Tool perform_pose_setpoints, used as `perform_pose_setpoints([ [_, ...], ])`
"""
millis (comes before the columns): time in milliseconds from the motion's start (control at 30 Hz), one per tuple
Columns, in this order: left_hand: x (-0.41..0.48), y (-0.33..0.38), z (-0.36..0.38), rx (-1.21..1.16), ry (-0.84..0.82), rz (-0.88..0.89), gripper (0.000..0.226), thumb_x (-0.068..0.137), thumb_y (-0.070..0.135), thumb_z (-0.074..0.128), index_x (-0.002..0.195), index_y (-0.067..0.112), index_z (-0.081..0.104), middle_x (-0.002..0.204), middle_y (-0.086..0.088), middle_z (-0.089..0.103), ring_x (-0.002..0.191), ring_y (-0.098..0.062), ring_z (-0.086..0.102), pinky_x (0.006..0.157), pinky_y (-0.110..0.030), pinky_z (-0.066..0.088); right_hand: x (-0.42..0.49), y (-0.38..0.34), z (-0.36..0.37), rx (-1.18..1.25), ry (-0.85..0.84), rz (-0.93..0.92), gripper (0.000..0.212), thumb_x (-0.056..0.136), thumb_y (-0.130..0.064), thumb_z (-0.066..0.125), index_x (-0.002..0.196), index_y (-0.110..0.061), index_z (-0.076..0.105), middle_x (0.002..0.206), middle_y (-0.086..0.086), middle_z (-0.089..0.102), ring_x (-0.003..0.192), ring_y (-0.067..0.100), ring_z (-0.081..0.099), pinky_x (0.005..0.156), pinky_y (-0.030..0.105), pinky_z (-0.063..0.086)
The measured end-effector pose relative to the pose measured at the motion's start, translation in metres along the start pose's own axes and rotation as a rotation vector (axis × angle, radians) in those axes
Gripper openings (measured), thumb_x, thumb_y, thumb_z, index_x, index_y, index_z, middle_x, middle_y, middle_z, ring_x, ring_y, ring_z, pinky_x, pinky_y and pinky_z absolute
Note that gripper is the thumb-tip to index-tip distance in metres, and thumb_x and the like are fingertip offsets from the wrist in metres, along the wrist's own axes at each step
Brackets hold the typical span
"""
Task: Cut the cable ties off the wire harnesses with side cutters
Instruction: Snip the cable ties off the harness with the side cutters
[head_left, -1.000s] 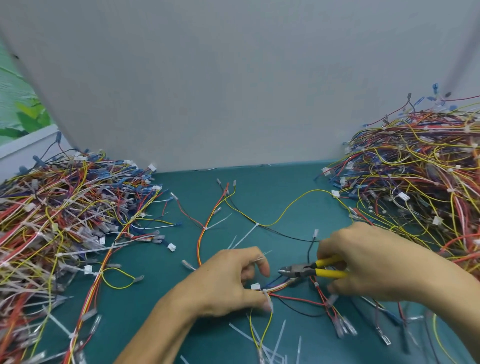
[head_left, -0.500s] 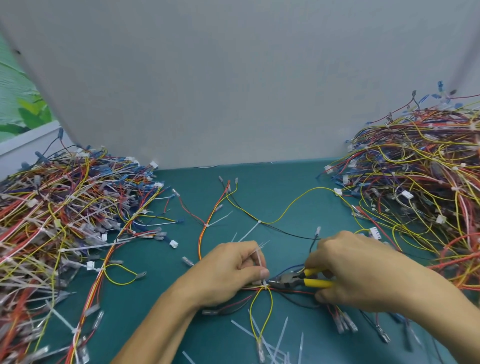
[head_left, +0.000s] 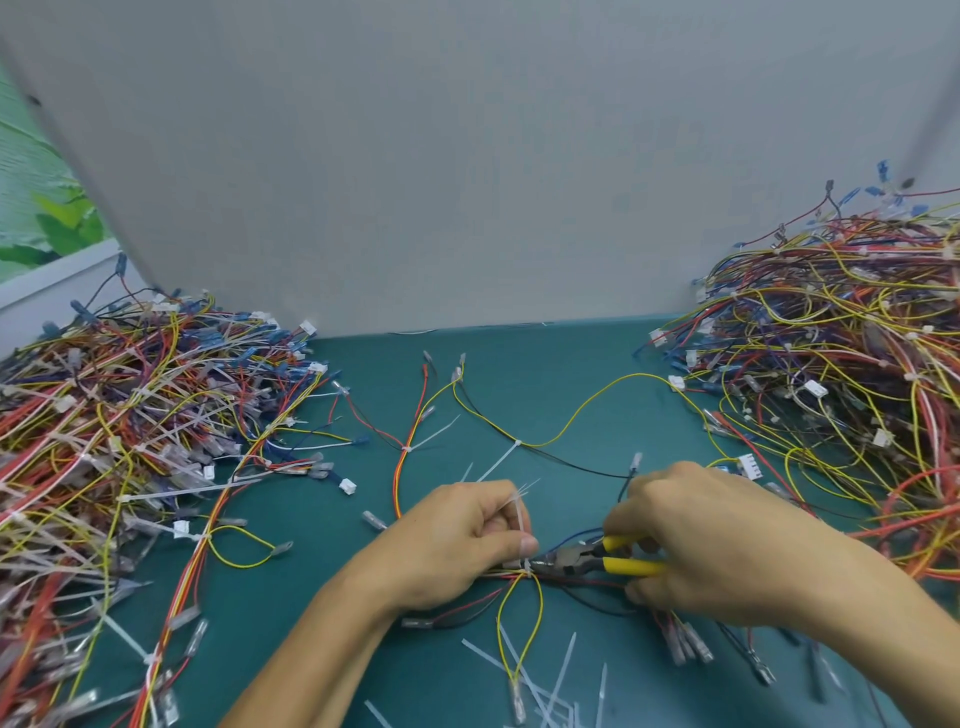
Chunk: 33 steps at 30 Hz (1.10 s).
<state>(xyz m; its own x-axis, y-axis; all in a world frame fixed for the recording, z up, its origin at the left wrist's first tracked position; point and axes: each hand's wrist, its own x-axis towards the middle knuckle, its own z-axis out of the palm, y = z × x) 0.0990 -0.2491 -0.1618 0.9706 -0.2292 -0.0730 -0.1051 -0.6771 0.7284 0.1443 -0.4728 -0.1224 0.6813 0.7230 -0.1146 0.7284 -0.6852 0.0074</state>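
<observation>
A wire harness of yellow, red and black wires lies spread across the green mat in front of me. My left hand pinches a white cable tie standing up from the bundle, thumb against its tail. My right hand grips the yellow-handled side cutters. The dark jaws point left and meet the harness at the tie's head, right beside my left thumb. Whether the jaws have closed on the tie I cannot see.
A large heap of harnesses fills the left side, and another heap fills the right. Cut tie pieces litter the mat's near edge. A grey wall stands behind. Two more ties sit on the outspread wires.
Both hands came together: my left hand took hold of the tie's tail, and the cutters moved left until their jaws reached the tie's head.
</observation>
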Motion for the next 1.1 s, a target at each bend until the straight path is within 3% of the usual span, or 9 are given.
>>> perform_pose_setpoints([
  [633, -0.0007, 0.0035, -0.0013, -0.002, -0.004, -0.009, 0.016, 0.089, 0.024, 0.065, 0.075, 0.023, 0.057, 0.055, 0.012, 0.041, 0.053, -0.005, 0.034, 0.054, -0.022, 0.031, 0.0029, -0.0015, 0.0044, -0.047, 0.048, -0.034, 0.026, 0.082, -0.044, 0.053, 0.102, -0.026, 0.057, 0.098, -0.006, 0.055, 0.094, 0.025, 0.056, 0.07, 0.032, 0.041],
  [867, -0.0003, 0.0028, -0.0008, -0.029, 0.006, -0.014, 0.02, 0.089, 0.023, 0.066, 0.072, 0.025, 0.055, 0.049, 0.013, 0.038, 0.052, -0.006, 0.034, 0.055, -0.023, 0.031, 0.0036, -0.0025, 0.0068, -0.134, 0.067, -0.039, 0.021, 0.085, -0.042, 0.047, 0.092, -0.023, 0.053, 0.094, -0.001, 0.057, 0.086, 0.03, 0.055, 0.061, 0.03, 0.031],
  [1100, -0.0014, 0.002, -0.0023, -0.075, 0.027, -0.014, 0.018, 0.088, 0.021, 0.066, 0.072, 0.021, 0.057, 0.046, 0.013, 0.037, 0.048, -0.005, 0.031, 0.051, -0.02, 0.028, 0.004, -0.0036, 0.0085, -0.129, 0.025, -0.025, 0.015, 0.083, -0.037, 0.05, 0.084, -0.022, 0.05, 0.088, 0.002, 0.058, 0.084, 0.033, 0.054, 0.061, 0.031, 0.034],
])
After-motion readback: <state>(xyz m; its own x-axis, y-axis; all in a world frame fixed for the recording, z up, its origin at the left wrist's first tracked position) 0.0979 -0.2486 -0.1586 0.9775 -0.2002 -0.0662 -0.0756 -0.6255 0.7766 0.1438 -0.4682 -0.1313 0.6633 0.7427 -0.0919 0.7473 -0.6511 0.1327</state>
